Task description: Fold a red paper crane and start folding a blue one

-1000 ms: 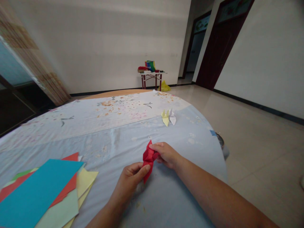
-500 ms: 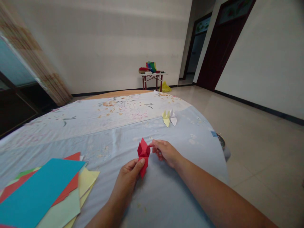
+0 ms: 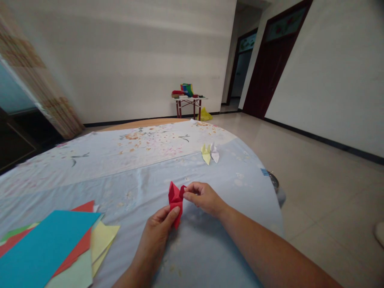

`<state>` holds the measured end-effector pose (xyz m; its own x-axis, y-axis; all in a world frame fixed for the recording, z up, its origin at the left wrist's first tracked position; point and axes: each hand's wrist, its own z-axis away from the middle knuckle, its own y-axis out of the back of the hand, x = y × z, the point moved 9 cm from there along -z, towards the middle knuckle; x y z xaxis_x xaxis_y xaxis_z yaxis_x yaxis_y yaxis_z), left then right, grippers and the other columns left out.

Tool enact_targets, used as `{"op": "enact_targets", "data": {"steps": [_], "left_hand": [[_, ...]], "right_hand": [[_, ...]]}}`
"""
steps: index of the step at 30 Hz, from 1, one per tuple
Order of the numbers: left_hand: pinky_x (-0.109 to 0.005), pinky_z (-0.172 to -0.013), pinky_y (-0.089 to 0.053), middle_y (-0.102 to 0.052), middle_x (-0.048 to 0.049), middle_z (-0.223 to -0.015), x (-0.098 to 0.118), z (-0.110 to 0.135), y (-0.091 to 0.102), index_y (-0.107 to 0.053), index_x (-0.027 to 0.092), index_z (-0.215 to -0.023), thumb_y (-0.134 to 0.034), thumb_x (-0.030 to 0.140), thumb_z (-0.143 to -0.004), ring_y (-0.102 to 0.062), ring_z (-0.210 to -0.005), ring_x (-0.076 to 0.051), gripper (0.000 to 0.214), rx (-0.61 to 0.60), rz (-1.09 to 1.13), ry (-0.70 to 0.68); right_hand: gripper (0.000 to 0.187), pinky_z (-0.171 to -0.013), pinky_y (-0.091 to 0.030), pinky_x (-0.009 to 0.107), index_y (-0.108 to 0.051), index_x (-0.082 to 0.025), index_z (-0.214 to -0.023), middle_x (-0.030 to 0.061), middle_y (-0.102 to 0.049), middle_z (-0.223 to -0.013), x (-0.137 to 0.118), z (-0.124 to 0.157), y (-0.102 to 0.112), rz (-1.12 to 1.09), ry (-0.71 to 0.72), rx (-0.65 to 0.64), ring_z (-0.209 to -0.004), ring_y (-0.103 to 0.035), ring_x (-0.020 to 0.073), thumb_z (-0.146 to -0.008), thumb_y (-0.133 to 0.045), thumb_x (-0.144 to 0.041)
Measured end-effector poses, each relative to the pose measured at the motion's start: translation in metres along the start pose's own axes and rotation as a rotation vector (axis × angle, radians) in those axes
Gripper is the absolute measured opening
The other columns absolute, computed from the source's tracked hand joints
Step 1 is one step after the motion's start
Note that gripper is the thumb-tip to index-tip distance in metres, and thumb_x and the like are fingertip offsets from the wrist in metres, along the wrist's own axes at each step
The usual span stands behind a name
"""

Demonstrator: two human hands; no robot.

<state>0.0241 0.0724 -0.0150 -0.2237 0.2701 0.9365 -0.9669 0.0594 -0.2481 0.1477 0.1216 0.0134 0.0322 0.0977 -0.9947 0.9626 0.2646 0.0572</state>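
Lower centre, left hand (image 3: 159,225) pinches red folded paper (image 3: 176,197), likely steadying it while right hand (image 3: 206,198) grips its flap (image 3: 182,190).

A rainbow-coloured bag (image 3: 187,89) is held up by a small, red-legged table (image 3: 187,98). Beside it, a crumpled yellow plastic bag (image 3: 205,115) is seen. A tall dark-red door (image 3: 274,66) is set between white walls (image 3: 135,52).

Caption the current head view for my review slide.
Left hand and right hand hold red folded paper, yellow paper figure and white paper figure on the tablecloth beyond.
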Motion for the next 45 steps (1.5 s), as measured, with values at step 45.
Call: {"op": "enact_targets", "data": {"steps": [45], "left_hand": [[-0.025, -0.060, -0.047, -0.066, -0.0030, -0.068, -0.001, 0.000, 0.018, -0.068, 0.017, -0.086, -0.055, 0.060, -0.069, -0.060, -0.063, -0.017, 0.048, 0.117, -0.341, -0.148]], "right_hand": [[0.019, -0.067, -0.041, 0.026, -0.065, -0.015, -0.082, 0.0028, -0.066, -0.078, -0.016, -0.034, 0.209, 0.447, 0.113, 0.521, -0.070, -0.056, 0.0150, -0.075, -0.052, -0.028]]}}
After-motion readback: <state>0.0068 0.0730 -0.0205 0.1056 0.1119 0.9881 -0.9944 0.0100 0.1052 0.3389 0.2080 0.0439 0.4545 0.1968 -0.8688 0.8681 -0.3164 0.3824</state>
